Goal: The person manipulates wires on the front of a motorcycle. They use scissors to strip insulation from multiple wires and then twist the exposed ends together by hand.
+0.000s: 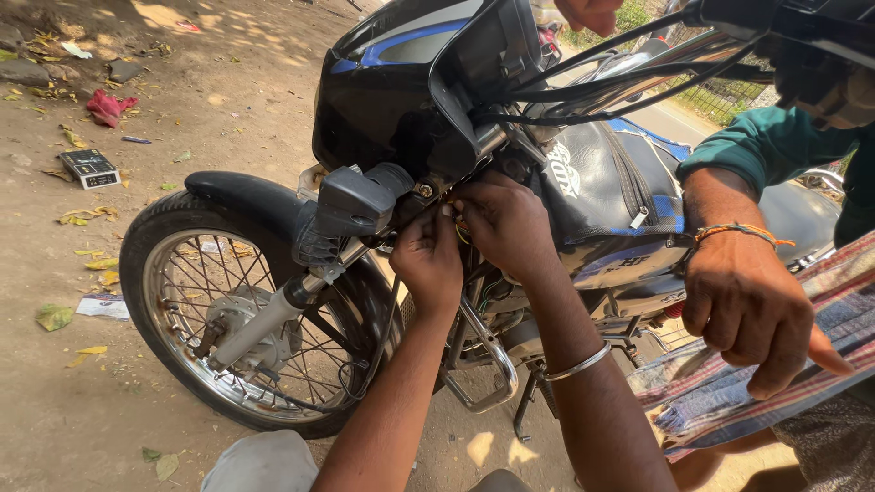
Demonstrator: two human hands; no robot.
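Left hand [428,260]: grip pinched on thin yellow-green wires [458,230], below black plastic headlamp cowl [401,100].
Right hand [504,223]: closed on same wires.
Risk: wires snagging or pulling loose against chrome steel crash guard [488,351]; co-worker's hand [752,305] near.

Just above the fingers of the left hand [427,258] and right hand [506,221] the headlight cowl [392,91] is glossy black with a blue stripe. Right of the grip, the tank cover [602,187] is black with blue trim and white markings. Between the fingertips show yellow and green wires [461,230]. Left of and below the grip, the mudguard [241,194] is black over silver spokes [196,292]. Further right, a co-worker's sleeve [761,146] is teal, above an orange thread wristband [740,231] and a striped cloth [775,364].
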